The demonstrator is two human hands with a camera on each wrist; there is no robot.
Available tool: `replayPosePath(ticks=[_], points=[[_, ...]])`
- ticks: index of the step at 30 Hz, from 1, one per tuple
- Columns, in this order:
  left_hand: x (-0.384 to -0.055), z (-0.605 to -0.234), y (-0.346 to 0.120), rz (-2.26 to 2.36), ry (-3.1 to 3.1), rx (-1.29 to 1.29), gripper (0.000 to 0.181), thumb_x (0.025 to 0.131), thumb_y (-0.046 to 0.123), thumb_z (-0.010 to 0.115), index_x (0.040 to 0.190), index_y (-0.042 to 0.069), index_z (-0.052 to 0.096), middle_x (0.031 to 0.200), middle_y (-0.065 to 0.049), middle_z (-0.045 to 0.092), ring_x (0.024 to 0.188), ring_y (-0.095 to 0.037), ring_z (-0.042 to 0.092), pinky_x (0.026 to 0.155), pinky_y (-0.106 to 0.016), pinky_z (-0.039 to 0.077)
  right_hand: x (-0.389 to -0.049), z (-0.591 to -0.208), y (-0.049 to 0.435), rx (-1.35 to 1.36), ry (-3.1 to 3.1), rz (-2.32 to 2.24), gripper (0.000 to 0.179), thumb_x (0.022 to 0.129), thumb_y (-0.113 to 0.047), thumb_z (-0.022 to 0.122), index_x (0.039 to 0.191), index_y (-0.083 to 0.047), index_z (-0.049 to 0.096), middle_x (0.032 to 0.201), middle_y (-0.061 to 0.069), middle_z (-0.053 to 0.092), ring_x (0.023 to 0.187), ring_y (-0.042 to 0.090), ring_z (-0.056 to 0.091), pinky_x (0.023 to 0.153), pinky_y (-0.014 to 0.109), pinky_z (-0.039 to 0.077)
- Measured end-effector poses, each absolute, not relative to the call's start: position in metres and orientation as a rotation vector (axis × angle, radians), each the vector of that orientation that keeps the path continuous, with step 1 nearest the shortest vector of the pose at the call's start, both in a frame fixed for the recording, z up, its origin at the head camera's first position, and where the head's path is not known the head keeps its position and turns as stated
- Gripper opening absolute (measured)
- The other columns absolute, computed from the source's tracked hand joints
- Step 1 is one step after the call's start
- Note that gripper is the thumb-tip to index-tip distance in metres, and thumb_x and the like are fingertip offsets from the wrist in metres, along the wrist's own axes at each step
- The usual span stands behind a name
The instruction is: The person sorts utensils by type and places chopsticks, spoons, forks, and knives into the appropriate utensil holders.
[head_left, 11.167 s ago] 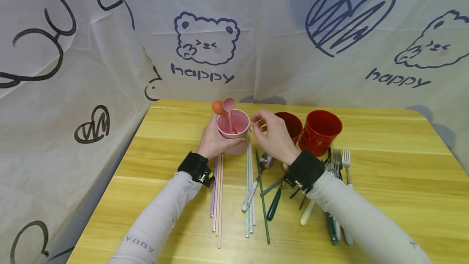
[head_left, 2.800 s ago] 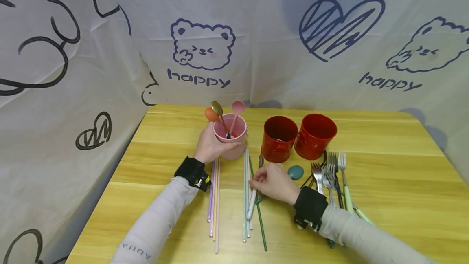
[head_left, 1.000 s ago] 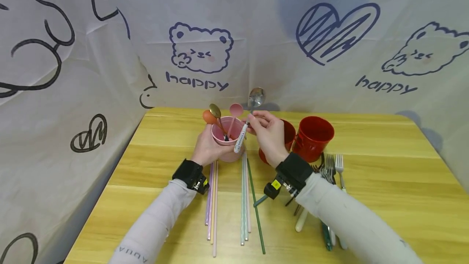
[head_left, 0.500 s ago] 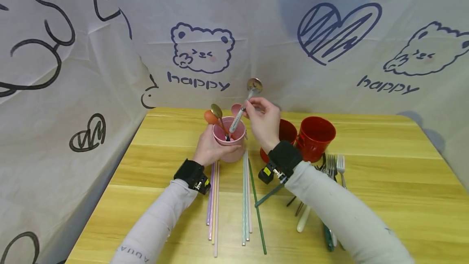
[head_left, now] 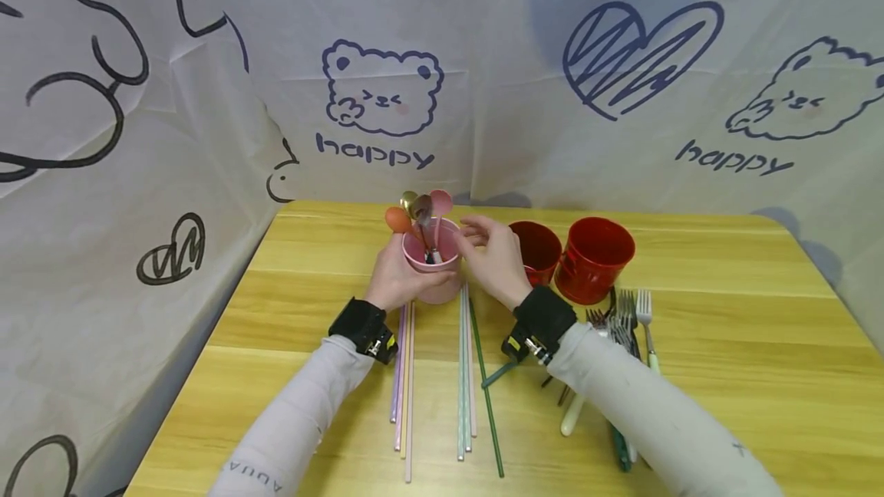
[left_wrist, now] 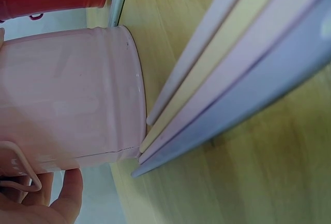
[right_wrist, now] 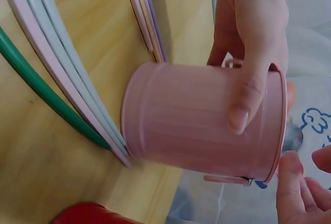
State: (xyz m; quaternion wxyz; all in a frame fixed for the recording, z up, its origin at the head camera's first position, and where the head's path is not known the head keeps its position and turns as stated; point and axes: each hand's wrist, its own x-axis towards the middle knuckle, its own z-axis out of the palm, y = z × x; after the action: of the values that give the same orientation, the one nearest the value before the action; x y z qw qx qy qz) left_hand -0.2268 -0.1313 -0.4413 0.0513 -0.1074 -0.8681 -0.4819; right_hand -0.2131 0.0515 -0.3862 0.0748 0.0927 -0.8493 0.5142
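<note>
The silver spoon with the white handle is what's moved: half a second ago it's pinched up above the rim, and now it's standing handle-down in the round, pale pink metal bucket, crowded in with an orange spoon, a gold-coloured spoon and a pink spoon. The right hand is lower too, right beside the rim, thumb and fingers apart with nothing between them. Can't tell if a fingertip actually touches the rim. The left hand has a proper grip on the bucket, thumb along the near wall, fingers round the other side, just past the ends of the thin pastel sticks.

Looks like putting this spoon in is pretty much done. The next move probably calls for the right hand to back off without knocking those bowls, with the left holding the bucket steady. The teal handle by the right wrist is mostly hidden, so no telling what it belongs to.
</note>
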Motion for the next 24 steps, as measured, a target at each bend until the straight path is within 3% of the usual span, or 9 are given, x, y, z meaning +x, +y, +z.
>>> replayPosePath(ticks=[8,14,24], points=[[-0.228,-0.442,-0.13,-1.459,-2.62,-0.346,0.08,0.067,0.024,0.095,0.134,0.007,0.054,0.127,-0.013,0.067,0.118,-0.03,0.064,0.106,-0.046,0.051,-0.192,-0.394,0.07,0.432,-2.55,1.642,0.024,0.095,-0.008,0.061,0.116,0.002,0.069,0.096,0.018,0.071,0.083,0.022,0.067,0.072,0.018,0.051],[-0.227,-0.443,-0.132,-1.469,-2.614,-0.347,0.08,0.067,0.022,0.095,0.134,0.007,0.054,0.126,-0.014,0.067,0.118,-0.032,0.064,0.106,-0.049,0.05,-0.174,-0.401,0.085,0.599,-2.663,1.659,0.023,0.094,-0.005,0.058,0.113,0.005,0.067,0.089,0.022,0.069,0.071,0.01,0.063,0.066,0.018,0.051],[-0.227,-0.44,-0.132,-1.495,-2.605,-0.366,0.079,0.067,0.021,0.095,0.134,0.007,0.055,0.126,-0.013,0.068,0.119,-0.031,0.065,0.107,-0.048,0.05,-0.156,-0.407,0.116,0.779,-2.879,1.407,0.022,0.091,-0.008,0.059,0.11,-0.001,0.068,0.083,0.005,0.066,0.071,0.01,0.055,0.066,0.021,0.046]])
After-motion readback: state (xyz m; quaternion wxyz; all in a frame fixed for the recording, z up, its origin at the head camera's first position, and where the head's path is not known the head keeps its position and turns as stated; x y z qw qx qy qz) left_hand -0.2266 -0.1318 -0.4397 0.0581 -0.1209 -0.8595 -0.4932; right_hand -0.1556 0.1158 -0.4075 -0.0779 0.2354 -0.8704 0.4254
